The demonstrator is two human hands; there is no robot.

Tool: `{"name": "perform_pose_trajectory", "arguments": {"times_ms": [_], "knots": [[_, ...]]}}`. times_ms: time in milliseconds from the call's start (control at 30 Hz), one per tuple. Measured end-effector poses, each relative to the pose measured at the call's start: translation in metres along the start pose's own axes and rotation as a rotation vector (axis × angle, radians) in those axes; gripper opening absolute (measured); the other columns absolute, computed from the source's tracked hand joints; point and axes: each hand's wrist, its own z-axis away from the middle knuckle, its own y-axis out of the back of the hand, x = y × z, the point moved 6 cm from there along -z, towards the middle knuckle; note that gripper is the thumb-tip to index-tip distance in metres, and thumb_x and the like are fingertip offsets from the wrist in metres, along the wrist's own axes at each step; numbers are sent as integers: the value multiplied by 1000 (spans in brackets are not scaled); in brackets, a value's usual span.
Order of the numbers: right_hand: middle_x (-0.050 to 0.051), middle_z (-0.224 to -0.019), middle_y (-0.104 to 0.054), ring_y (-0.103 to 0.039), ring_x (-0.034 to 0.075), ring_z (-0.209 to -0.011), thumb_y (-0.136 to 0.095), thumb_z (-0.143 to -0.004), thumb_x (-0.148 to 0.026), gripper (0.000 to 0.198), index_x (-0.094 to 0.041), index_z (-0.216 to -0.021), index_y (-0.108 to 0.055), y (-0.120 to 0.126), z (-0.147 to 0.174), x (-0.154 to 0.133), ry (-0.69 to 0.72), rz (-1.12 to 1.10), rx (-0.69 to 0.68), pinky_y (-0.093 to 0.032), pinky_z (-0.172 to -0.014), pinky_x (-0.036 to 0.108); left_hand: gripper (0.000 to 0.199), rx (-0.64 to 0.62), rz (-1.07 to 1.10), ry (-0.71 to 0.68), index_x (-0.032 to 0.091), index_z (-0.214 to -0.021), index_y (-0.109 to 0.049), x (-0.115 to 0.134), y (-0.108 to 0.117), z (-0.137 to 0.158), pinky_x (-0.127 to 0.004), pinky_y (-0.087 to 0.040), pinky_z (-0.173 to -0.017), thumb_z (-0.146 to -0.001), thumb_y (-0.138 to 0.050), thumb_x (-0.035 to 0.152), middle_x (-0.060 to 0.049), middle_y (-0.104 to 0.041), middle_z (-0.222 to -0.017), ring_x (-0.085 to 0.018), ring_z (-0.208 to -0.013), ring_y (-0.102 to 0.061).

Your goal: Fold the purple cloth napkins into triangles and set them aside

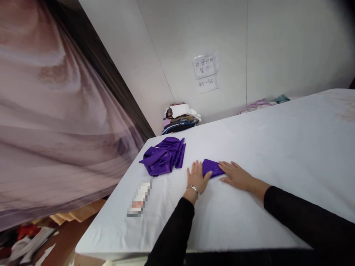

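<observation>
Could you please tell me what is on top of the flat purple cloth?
The left hand, by its thumb, and the right hand, by its fingertips, overlap the flat purple cloth; between them its surface shows. Whatever the hands cover cannot be seen.

You have a broad open stretch of bench (pixel 291 155) beyond your right hand (pixel 237 178). To the left of your left hand (pixel 197 180), a crumpled purple cloth (pixel 163 157) blocks the far side and a pixelated object (pixel 140 197) the near side (only a narrow strip separates them). Past the far edge, stacked clothes (pixel 181 120) and the wall (pixel 227 33) limit you; a curtain (pixel 69 111) bounds the left.
</observation>
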Motion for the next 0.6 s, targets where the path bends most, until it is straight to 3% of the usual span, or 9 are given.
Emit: {"name": "perform_pose_trajectory", "arguments": {"times_ms": [133,333,467,600], "knots": [[7,-146,-26,-22,26,-133,-30,-85,-61,67,-24,-141,-25,1,1,2,-4,-4,3,-16,-107,48,70,-40,-40,-113,16,-141,-22,37,-19,-24,-50,-10,-109,-86,-14,60,-8,-16,-149,-23,-137,-8],[8,-144,-30,-22,27,-133,-30,-84,-62,67,-24,-140,-28,6,3,5,-64,15,22,-15,-107,50,71,-51,-40,-106,15,-141,-20,35,-36,-30,-49,-10,-109,-86,-13,59,-7,-15,-149,-23,-137,-8],[10,-146,-25,-15,26,-135,-31,-83,-64,72,-20,-141,-26,17,-17,-29,-3,16,83,-7,-108,49,64,-51,-61,-122,17,-142,-19,32,-42,-32,-51,-10,-109,-87,-20,51,-5,-15,-149,-24,-137,-8],[12,-146,-23,-12,24,-135,-28,-86,-61,72,-15,-141,-26,12,-52,-73,122,-96,-5,-6,-109,46,63,-49,-142,-192,24,-141,-21,35,-49,-33,-54,-6,-109,-84,-32,47,-3,-18,-149,-28,-136,-7]]}}
